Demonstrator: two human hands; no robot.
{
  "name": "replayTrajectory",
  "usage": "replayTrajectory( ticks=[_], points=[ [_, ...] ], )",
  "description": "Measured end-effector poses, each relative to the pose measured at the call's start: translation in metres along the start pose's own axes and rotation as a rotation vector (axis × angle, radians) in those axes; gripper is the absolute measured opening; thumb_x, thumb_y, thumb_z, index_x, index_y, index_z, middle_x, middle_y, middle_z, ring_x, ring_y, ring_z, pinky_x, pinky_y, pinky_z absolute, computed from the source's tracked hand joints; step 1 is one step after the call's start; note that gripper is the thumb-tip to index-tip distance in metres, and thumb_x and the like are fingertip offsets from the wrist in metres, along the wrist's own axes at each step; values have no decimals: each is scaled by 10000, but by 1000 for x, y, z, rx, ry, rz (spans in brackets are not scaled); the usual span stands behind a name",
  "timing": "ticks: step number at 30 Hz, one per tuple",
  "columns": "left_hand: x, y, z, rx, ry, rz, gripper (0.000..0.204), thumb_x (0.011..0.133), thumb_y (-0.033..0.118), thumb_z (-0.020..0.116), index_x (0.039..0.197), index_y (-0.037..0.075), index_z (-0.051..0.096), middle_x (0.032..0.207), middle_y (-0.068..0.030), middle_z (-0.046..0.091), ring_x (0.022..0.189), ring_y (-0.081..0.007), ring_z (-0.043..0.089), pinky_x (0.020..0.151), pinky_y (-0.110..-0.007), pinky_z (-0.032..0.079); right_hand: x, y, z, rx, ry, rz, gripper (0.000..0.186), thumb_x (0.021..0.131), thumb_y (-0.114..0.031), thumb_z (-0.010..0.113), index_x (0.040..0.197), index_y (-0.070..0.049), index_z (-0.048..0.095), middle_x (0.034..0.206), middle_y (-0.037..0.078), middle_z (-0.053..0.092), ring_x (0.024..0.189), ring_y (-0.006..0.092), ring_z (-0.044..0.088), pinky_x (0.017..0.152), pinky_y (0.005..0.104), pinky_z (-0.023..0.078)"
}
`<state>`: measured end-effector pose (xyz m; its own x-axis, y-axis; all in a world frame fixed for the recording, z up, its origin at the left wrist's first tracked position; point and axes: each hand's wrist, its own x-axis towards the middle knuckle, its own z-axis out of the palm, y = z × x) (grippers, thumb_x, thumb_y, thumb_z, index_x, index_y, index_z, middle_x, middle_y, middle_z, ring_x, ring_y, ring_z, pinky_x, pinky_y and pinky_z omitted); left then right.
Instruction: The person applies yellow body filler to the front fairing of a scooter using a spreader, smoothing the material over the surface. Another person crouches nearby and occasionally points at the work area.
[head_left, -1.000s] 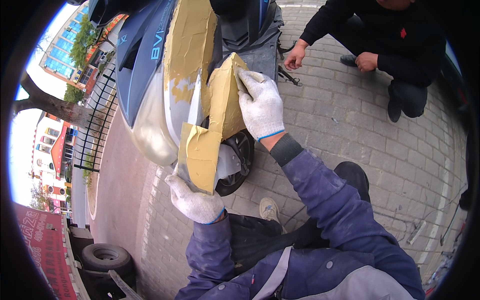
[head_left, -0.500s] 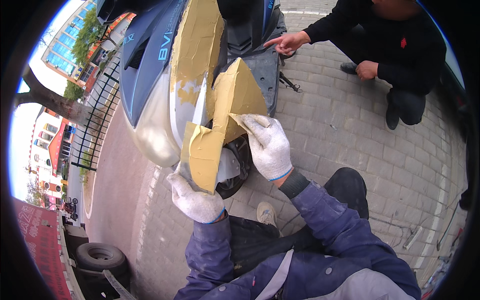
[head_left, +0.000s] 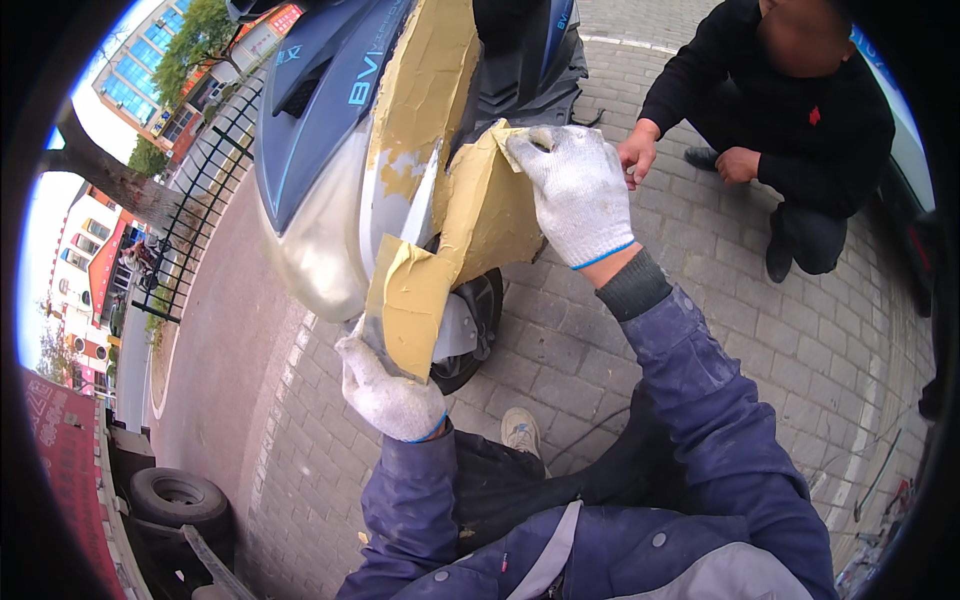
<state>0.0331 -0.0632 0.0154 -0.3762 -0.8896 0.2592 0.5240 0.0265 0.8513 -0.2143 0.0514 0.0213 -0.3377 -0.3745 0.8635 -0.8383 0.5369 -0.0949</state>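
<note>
Left grip [head_left: 393, 393] pinches a putty-laden sheet [head_left: 412, 312]; ahead, the right grip [head_left: 580, 190] pinches what seems a scraper [head_left: 507, 146] at the edge of a scooter [head_left: 330, 130] panel [head_left: 490, 215], apparently mostly coated. Left of that grip, a pale patch [head_left: 398, 178] shows through.

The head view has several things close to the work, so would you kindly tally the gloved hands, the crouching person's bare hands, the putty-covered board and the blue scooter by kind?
Gloved hands: 2 (left hand, right hand)
Bare hands of the crouching person: 2
Putty-covered board: 1
Blue scooter: 1
Total: 6
</note>
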Motion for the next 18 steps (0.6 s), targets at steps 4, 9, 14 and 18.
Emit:
replayTrajectory(
  ticks=[4,9,14,18],
  points=[
    [1,-1,0,-7,-2,-5,607,1218,397,373,1409,-134,597,1326,-224,727,1148,-299,766,1002,-416,630,-13,-19,1,79,19,-45,459,867,-57,695,1315,-134,759,1229,107,735,1157,342,675,1012,477,531],
    [2,-2,0,9,5,-7,602,1219,388,366,1405,-133,601,1323,-220,729,1150,-295,767,989,-412,637,-29,-38,-8,305,-19,-82,439,851,-30,713,1274,-126,780,1238,94,742,1192,341,676,1034,469,530],
    [1,-1,1,-25,-46,26,589,1218,380,371,1400,-127,607,1315,-213,732,1148,-286,766,987,-407,636,-30,-28,0,495,190,93,376,899,7,727,1249,-107,806,1197,101,775,1127,341,701,1003,446,562],
    [1,0,0,20,3,10,584,1215,389,391,1394,-121,613,1302,-206,734,1138,-275,766,981,-398,634,-23,-20,28,586,250,412,353,983,-18,710,1318,-97,791,1221,132,776,1112,347,704,1003,422,565]
  ],
)
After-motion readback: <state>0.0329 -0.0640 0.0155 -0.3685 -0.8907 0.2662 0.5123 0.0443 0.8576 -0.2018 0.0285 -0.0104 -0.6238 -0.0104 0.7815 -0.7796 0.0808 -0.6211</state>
